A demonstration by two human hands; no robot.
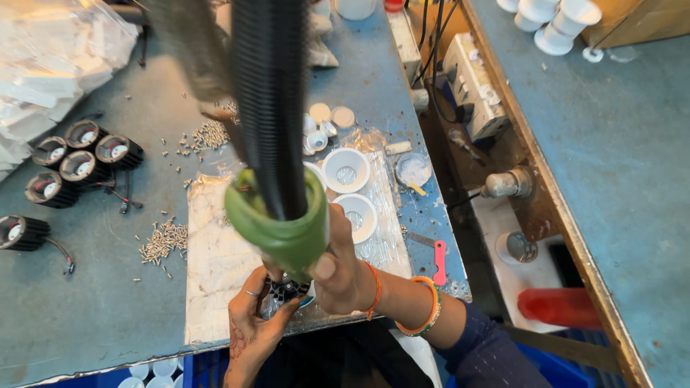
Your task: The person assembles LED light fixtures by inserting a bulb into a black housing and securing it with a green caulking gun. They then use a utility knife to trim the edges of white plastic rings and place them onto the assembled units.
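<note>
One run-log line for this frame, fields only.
right hand: grips green tool | left hand: steadies black finned part beneath it | nearby: white cups, loose screws

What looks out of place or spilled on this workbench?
Small metal screws lie scattered loose in heaps on the blue table, with a second spill further back. Nothing else stands out; the right hand grips a green-handled tool.

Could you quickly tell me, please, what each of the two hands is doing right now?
Left hand: fingers curled up against a small black finned part, steadying it from below.
Right hand: closed around the green-handled tool with the black ribbed hose.
</note>
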